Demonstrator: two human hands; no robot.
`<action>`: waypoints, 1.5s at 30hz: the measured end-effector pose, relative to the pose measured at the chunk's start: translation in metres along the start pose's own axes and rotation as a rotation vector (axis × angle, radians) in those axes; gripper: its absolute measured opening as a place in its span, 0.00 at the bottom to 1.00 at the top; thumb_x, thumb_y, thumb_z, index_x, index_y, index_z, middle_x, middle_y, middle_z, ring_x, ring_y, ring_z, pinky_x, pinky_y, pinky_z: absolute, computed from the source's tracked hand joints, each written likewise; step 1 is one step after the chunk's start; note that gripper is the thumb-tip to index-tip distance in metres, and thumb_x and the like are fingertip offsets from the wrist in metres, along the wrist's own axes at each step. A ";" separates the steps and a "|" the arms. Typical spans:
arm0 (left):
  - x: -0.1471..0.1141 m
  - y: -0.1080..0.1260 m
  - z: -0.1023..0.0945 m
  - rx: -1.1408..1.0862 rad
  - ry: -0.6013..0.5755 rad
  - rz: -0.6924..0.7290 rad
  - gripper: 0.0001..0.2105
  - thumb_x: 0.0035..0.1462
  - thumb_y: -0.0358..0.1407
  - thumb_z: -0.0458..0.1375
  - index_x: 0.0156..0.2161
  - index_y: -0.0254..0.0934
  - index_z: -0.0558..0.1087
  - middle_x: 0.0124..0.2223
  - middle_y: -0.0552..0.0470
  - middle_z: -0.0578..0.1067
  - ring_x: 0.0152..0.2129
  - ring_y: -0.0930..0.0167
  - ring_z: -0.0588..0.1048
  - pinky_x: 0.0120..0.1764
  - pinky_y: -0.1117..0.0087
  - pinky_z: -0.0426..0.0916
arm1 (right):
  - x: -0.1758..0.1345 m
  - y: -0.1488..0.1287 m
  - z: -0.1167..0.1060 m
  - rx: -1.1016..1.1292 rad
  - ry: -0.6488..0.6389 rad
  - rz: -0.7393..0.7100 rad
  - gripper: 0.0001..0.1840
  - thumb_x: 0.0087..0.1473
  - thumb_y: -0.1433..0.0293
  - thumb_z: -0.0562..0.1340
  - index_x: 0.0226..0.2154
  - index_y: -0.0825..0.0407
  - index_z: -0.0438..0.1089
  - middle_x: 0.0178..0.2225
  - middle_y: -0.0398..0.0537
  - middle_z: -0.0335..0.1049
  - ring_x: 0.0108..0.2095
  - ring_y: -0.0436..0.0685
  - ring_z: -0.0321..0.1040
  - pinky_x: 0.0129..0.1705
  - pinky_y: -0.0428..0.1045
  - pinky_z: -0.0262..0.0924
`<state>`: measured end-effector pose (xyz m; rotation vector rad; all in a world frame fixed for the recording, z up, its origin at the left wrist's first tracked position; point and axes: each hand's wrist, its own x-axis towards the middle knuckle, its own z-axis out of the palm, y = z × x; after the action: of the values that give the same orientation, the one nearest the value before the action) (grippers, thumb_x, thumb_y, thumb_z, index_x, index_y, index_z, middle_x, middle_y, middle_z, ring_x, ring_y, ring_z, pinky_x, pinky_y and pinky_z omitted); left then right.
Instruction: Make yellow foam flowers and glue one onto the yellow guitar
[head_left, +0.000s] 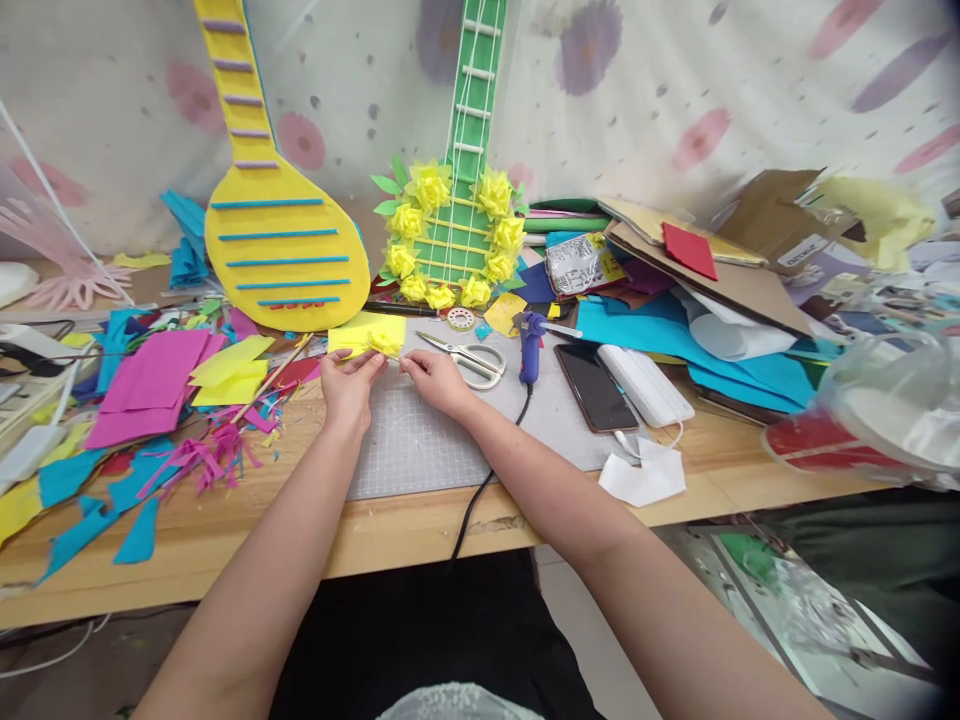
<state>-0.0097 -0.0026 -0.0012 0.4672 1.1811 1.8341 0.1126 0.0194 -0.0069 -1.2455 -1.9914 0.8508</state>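
Observation:
A small yellow paper flower [384, 341] is held over the grey cutting mat [427, 450]. My left hand [347, 388] pinches its left side between thumb and fingers. On the other side, the closed fingertips of my right hand [436, 382] grip its lower edge, where a thin piece shows too small to make out. Behind the flower lies a yellow paper sheet [352, 332]. Scissors [480, 366] rest just beyond my right hand, and a purple glue gun [531, 350] stands to their right with its black cord running under my right forearm.
A green paper guitar shape [474, 130] ringed with yellow flowers and a yellow lute shape [285, 250] lean at the back. Magenta paper [154, 385] and scraps cover the left. A phone [595, 388], white power bank [645, 385], cardboard [712, 275] and a plastic tub [870, 420] lie right.

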 end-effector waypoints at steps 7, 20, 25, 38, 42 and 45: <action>0.003 -0.004 -0.001 0.024 0.023 0.002 0.23 0.38 0.17 0.61 0.34 0.39 0.55 0.27 0.57 0.73 0.25 0.75 0.75 0.42 0.65 0.70 | 0.000 0.000 -0.001 -0.074 -0.053 -0.038 0.13 0.58 0.67 0.53 0.31 0.51 0.72 0.27 0.43 0.70 0.29 0.50 0.63 0.34 0.45 0.53; 0.004 -0.003 0.002 -0.012 0.027 -0.034 0.21 0.39 0.17 0.60 0.33 0.38 0.56 0.25 0.57 0.72 0.25 0.76 0.75 0.40 0.66 0.72 | -0.001 -0.003 -0.003 -0.174 -0.039 -0.047 0.14 0.59 0.67 0.52 0.34 0.51 0.71 0.30 0.44 0.72 0.32 0.52 0.66 0.36 0.45 0.53; 0.005 -0.001 0.002 0.023 0.023 -0.043 0.19 0.38 0.17 0.60 0.31 0.37 0.57 0.24 0.57 0.71 0.23 0.75 0.74 0.40 0.66 0.71 | -0.002 -0.004 -0.002 -0.188 -0.085 -0.067 0.13 0.60 0.67 0.51 0.34 0.52 0.71 0.29 0.44 0.71 0.32 0.52 0.65 0.36 0.45 0.53; 0.003 0.010 0.003 0.032 0.035 -0.114 0.13 0.47 0.22 0.57 0.32 0.38 0.58 0.25 0.55 0.74 0.21 0.74 0.76 0.33 0.70 0.72 | 0.000 -0.003 -0.003 -0.176 -0.068 -0.053 0.14 0.60 0.67 0.51 0.34 0.52 0.71 0.28 0.43 0.70 0.29 0.50 0.62 0.33 0.45 0.51; 0.006 0.012 0.001 0.058 0.069 -0.141 0.13 0.45 0.20 0.55 0.32 0.38 0.58 0.24 0.57 0.74 0.20 0.72 0.75 0.31 0.70 0.71 | -0.002 -0.006 -0.004 -0.180 -0.096 -0.068 0.14 0.60 0.67 0.51 0.34 0.52 0.71 0.29 0.43 0.71 0.30 0.50 0.63 0.34 0.45 0.51; 0.009 0.014 -0.001 0.062 0.055 -0.204 0.09 0.45 0.20 0.52 0.29 0.36 0.61 0.22 0.56 0.72 0.18 0.74 0.74 0.30 0.72 0.71 | -0.004 -0.009 -0.004 -0.163 -0.118 -0.087 0.13 0.60 0.68 0.52 0.33 0.52 0.71 0.31 0.44 0.71 0.32 0.50 0.64 0.35 0.44 0.51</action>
<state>-0.0219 0.0023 0.0091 0.3200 1.2770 1.6489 0.1129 0.0133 0.0016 -1.2113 -2.2300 0.7472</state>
